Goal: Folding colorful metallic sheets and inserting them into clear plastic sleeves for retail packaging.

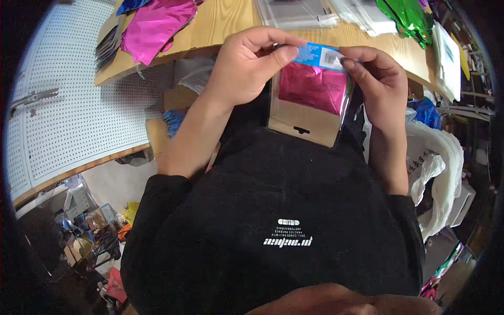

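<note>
Both hands hold one clear plastic packet (310, 105) in front of my chest, just below the edge of a wooden table (220, 26). Inside the packet lie a folded magenta foil piece (314, 86) and a tan cardboard backing with a hanging slot at its lower end. A blue card strip with a white label (317, 55) sits at its top edge. My left hand (247, 65) pinches the packet's top left corner, thumb lying over the blue strip. My right hand (378, 79) pinches the top right corner by the label.
On the table lie a magenta foil sheet (155, 23), a blue foil piece (131, 5), a stack of clear bags (296, 13), and green foil (409, 18). A white pegboard (73, 105) stands left. White plastic bags (443, 168) pile at my right.
</note>
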Motion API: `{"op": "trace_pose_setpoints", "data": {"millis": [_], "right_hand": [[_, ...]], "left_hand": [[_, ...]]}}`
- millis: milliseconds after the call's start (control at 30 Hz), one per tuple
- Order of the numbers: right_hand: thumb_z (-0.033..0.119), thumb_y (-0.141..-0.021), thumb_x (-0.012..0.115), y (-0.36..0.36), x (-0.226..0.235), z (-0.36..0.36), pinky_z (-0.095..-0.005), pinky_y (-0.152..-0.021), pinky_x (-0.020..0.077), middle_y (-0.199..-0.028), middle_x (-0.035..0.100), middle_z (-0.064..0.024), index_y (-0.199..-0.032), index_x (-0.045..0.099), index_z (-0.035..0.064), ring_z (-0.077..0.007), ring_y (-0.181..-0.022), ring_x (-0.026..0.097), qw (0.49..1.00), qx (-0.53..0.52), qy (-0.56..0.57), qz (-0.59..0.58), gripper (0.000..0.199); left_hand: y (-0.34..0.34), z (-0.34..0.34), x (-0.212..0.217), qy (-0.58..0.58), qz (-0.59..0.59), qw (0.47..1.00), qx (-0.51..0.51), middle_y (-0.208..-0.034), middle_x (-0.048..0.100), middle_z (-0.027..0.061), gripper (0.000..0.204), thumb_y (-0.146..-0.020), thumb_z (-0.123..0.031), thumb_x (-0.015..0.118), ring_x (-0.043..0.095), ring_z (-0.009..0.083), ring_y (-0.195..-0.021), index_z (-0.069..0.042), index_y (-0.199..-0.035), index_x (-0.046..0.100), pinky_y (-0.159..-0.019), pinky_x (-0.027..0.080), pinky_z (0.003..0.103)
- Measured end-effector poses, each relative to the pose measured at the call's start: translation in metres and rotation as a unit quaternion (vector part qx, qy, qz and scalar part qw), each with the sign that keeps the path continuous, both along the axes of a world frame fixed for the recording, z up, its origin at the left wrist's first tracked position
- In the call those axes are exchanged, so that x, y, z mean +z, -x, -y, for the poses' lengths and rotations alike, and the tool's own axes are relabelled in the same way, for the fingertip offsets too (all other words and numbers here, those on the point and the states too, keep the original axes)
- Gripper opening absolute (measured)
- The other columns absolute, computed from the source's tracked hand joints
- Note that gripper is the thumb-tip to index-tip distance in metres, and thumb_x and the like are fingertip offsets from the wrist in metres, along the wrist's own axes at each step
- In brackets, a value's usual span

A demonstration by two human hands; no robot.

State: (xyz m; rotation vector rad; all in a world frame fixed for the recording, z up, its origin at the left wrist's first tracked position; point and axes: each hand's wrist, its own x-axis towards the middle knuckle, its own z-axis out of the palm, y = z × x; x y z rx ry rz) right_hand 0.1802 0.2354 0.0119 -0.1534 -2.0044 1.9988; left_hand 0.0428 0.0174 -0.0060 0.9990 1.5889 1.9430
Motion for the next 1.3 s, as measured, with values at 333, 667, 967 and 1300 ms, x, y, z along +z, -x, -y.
{"op": "trace_pose_setpoints", "data": {"millis": [333,667,967,1300], "right_hand": [[0.044,-0.109,0.041,0.011,-0.033,0.027,-0.0415,-0.117,0.0435,-0.146,0.056,-0.0195,-0.152,0.043,0.0012,-0.0299,-0.136,0.055,0.955,0.112,0.272,0.035,0.061],[0.024,-0.104,0.058,-0.004,-0.017,0.033,-0.0353,-0.090,0.0557,-0.120,0.070,-0.0082,-0.131,0.062,0.0073,-0.0208,-0.104,0.069,0.957,0.119,-0.248,0.088,0.032],[0.017,-0.101,0.066,0.010,-0.043,0.018,-0.0334,-0.086,0.0557,-0.108,0.073,-0.0076,-0.123,0.067,0.0018,-0.0161,-0.095,0.069,0.920,0.071,0.341,0.180,0.027],[0.035,-0.105,0.059,0.048,-0.213,-0.055,-0.0457,-0.097,0.0506,-0.108,0.075,-0.0190,-0.120,0.068,0.0030,-0.0393,-0.108,0.069,0.837,0.120,-0.487,0.219,0.037]], "left_hand": [[-0.025,-0.015,0.008,-0.141,0.203,0.967,-0.066,-0.114,0.075,0.0104,0.037,-0.101,-0.010,0.068,0.071,0.0153,-0.103,0.001,-0.136,0.061,-0.090,0.058,0.030],[-0.023,-0.005,-0.019,-0.078,0.208,0.975,0.023,-0.100,0.075,0.0068,0.025,-0.103,-0.008,0.065,0.071,0.0098,-0.086,0.000,-0.126,0.067,-0.078,0.061,0.027],[-0.005,0.039,-0.037,-0.127,0.297,0.942,0.090,-0.113,0.073,0.0105,0.029,-0.104,-0.008,0.062,0.073,0.0181,-0.094,0.000,-0.132,0.062,-0.083,0.063,0.037],[0.019,0.238,-0.112,-0.053,0.254,0.913,0.314,-0.117,0.072,0.0092,0.030,-0.104,-0.012,0.063,0.070,0.0168,-0.102,0.000,-0.132,0.062,-0.086,0.060,0.034]]}}
